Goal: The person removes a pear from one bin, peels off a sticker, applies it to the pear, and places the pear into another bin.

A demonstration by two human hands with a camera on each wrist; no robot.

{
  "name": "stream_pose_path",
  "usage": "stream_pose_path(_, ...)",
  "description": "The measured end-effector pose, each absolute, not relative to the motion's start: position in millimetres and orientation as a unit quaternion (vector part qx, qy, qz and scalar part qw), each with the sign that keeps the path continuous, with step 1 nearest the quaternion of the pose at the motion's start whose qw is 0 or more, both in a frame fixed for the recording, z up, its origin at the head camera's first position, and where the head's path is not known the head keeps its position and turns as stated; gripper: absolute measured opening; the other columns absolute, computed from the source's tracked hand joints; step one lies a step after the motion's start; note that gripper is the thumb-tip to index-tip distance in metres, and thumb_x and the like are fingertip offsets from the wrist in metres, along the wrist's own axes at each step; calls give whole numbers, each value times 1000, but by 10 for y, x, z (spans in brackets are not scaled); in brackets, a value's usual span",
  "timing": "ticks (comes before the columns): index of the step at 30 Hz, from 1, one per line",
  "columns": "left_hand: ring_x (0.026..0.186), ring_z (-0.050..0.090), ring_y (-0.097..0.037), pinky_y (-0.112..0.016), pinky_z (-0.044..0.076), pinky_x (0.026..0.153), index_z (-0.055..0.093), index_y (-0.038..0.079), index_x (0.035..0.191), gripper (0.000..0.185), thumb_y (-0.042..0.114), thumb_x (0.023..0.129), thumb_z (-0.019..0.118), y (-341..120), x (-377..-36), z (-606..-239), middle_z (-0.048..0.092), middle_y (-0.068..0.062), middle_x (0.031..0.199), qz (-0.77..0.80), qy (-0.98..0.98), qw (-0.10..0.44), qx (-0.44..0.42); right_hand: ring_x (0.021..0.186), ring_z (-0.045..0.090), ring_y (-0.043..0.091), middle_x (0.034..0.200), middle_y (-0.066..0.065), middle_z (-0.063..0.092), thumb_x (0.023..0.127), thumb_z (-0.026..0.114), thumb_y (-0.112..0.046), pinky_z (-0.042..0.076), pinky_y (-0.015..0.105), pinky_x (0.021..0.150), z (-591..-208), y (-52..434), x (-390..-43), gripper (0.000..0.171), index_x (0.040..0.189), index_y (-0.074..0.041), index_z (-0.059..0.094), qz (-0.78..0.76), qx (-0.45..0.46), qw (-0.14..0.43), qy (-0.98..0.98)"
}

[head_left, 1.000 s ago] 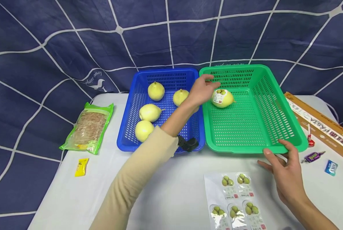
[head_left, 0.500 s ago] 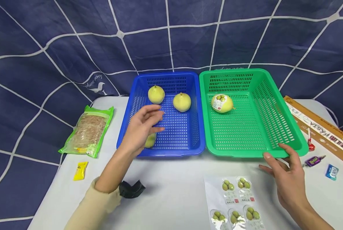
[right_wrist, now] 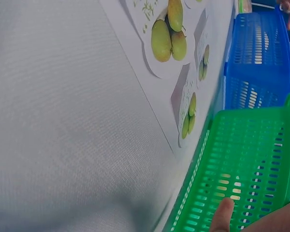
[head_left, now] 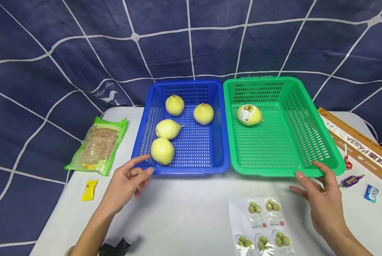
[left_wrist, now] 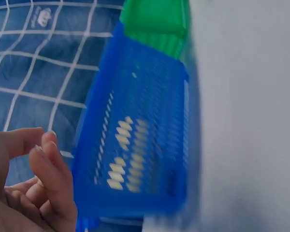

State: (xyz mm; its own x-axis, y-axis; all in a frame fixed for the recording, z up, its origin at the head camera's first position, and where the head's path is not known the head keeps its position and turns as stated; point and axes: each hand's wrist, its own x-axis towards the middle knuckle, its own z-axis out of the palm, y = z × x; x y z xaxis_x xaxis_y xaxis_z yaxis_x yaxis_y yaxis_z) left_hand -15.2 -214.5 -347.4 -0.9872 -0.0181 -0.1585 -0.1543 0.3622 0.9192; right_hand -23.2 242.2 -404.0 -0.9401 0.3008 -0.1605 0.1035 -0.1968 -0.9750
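A blue basket [head_left: 191,170] holds several yellow pears [head_left: 167,129]. My left hand [head_left: 123,185] is at its near left corner, index fingertip over the rim beside the nearest pear [head_left: 162,151] and thumb at the front edge; the fingers are loosely bent and hold nothing. In the left wrist view the hand [left_wrist: 34,179] appears beside the basket's wall [left_wrist: 130,130]. To the right stands a green basket [head_left: 270,172] with one pear [head_left: 249,115] bearing a sticker. My right hand [head_left: 325,199] holds its near right rim, index finger over the edge and thumb against the front wall.
A sheet of pear-picture stickers [head_left: 261,227] lies in front of the green basket. Left are a bagged food pack [head_left: 98,144] and a yellow wrapped candy [head_left: 89,190]. Right are a pasta box [head_left: 358,142], a red lollipop [head_left: 347,161], a purple candy [head_left: 351,180] and a blue packet [head_left: 371,192].
My left hand has moved from above the green basket, left across the blue basket, down to its near left corner. The right hand keeps its place on the green rim.
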Motion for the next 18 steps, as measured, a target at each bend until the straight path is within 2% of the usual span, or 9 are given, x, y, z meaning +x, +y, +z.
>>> stream_pose_path(4,50,52,-21,-32,48,44,51,6,140,54,27,94,70,-2258,-91,-3598,60,-14,66,551,830,49,-72,88,67,9,118,7,36,93,66,-1,58,30,64,-4041,2429,-227,58,142,-16,38,758,-160,65,-629)
stream_pose_path(6,49,52,-18,-32,49,44,53,6,138,52,26,93,71,-2284,-83,-3657,59,-13,72,547,832,36,-83,88,67,9,118,7,36,94,66,-1,58,30,64,-4044,2433,-227,57,142,-16,38,759,-158,65,-628)
stream_pose_path(8,54,56,-16,-32,52,47,57,5,136,49,23,93,72,-2286,-86,-3712,56,-13,87,542,836,16,-87,88,67,9,118,7,36,94,65,-1,58,30,64,-4047,2439,-228,57,142,-16,38,759,-154,65,-630)
stream_pose_path(10,67,60,-17,-32,56,53,60,2,131,44,18,92,73,-2271,-96,-3757,51,-15,106,550,830,-6,-90,88,67,8,118,7,37,94,65,-1,58,30,64,-4049,2445,-229,57,142,-16,38,757,-150,65,-633)
stream_pose_path(12,87,62,-20,-29,58,63,61,-2,127,41,14,91,74,-2257,-106,-3789,44,-14,125,561,822,-26,-91,88,66,8,119,7,36,95,65,-2,58,30,65,-4050,2452,-226,57,143,-16,37,753,-145,60,-639)
stream_pose_path(15,120,51,-30,-20,53,83,61,-8,122,38,10,90,74,-2249,-123,-3815,34,-15,147,581,807,-42,-93,91,62,6,122,5,33,96,65,-9,58,29,66,-4044,2483,-221,60,146,-19,33,724,-144,33,-673)
stream_pose_path(18,136,39,-32,-11,44,91,59,-10,118,36,7,90,74,-2247,-132,-3829,33,-16,153,604,789,-41,-105,95,55,5,134,13,26,99,62,-20,59,30,68,-4019,2547,-212,66,152,-22,22,660,-133,-22,-739)
